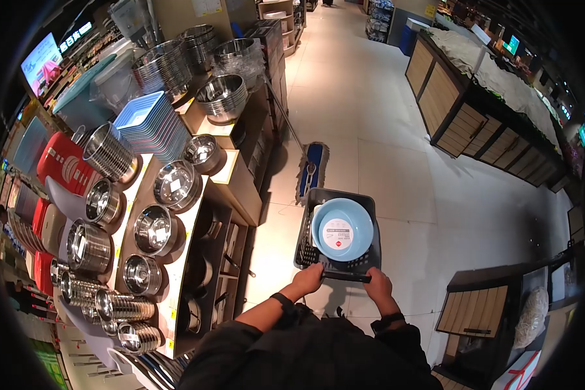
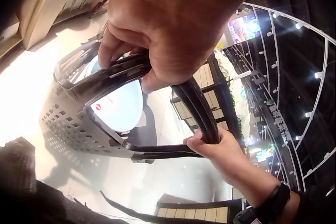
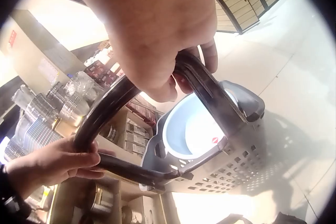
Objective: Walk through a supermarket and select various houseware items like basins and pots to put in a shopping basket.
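Both hands grip the black handle (image 1: 346, 276) of a dark grey basket (image 1: 301, 242). In the head view the left hand (image 1: 310, 278) is at the handle's left end and the right hand (image 1: 377, 285) at its right end. The left wrist view shows the left hand (image 2: 163, 35) with fingers curled round the handle (image 2: 198, 109). Likewise the right hand (image 3: 163, 50) wraps the handle (image 3: 206, 90) in the right wrist view. Inside the basket lies a light blue basin (image 1: 364, 224) with a round white label (image 1: 337, 234).
Shelves (image 1: 231, 170) with stacked steel bowls (image 1: 155, 229) and blue trays (image 1: 140, 120) line the left. A blue mop (image 1: 312, 166) lies on the tiled floor (image 1: 383, 162) just beyond the basket. Wood-panelled counters (image 1: 461, 110) stand on the right.
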Demonstrator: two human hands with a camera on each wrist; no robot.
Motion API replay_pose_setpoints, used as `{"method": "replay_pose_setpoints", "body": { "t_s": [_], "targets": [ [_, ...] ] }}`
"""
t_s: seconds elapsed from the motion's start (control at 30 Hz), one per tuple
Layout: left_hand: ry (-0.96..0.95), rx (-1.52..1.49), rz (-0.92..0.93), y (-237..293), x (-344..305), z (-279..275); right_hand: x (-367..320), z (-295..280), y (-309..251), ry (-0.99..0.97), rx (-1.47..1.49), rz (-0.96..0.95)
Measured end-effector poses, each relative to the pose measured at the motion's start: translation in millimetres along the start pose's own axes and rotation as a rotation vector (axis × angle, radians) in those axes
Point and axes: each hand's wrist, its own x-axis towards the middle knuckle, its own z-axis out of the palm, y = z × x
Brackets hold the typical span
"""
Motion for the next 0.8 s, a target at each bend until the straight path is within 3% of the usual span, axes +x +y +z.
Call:
{"method": "replay_pose_setpoints", "body": {
  "t_s": [0.13, 0.37, 0.8],
  "targets": [
    [0.048, -0.002, 0.081, -7, 36, -14, 31, -4, -3, 0.011, 0.006, -0.007],
    [-0.039, 0.031, -0.001, -5, 95, -47, 92, -13, -7, 0.026, 0.023, 0.037],
    [0.035, -0.040, -0.096, -8, 210, -84, 214, -21, 11, 0.007, -0.002, 0.012]
  ]
}}
